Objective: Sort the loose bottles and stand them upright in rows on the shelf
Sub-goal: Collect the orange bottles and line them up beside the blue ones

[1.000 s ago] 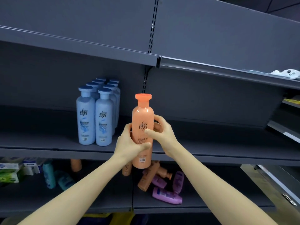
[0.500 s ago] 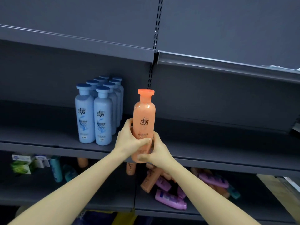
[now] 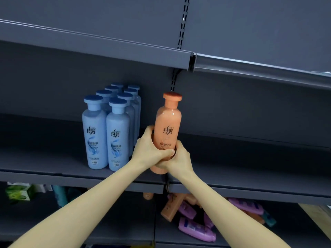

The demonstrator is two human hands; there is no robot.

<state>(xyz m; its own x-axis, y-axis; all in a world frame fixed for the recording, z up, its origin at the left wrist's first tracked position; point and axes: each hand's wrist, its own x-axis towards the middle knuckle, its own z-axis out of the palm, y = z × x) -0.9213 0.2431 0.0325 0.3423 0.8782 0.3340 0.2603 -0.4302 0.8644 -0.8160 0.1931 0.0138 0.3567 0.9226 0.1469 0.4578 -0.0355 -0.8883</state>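
Orange bottle (image 3: 168, 122) is upright in my view, cap up and label facing me, held low over the front of the middle shelf (image 3: 250, 169), just right of the blue bottles (image 3: 111, 129). Both hands are wrapped round its lower half. The left hand (image 3: 148, 151) curls in from the left with the thumb across the label, and the right hand (image 3: 179, 160) cups it from the right and below. I cannot tell whether its base is down on the shelf or a little above it, because the hands cover that part.

My worry is where the base lands. It is close to the front lip, right at the seam (image 3: 167, 184) where two shelf boards meet. If it comes down half on that joint or too near the edge, I judge that so tall and narrow a bottle could rock and topple forward when I let go. The plastic looks glossy, so a loose grip could let it slide. My left knuckles are near the front-right blue bottle, and a sideways nudge could knock that packed block out of line.

The shelving is dark grey metal, with a slotted post (image 3: 182, 29) up the back panel and an upper shelf (image 3: 107, 42) overhead. On the lower shelf, purple bottles (image 3: 195, 230) and a toppled bottle (image 3: 170, 206) lie in a loose heap at the right. A teal bottle (image 3: 60, 196) and a green box (image 3: 18, 192) are at the left.
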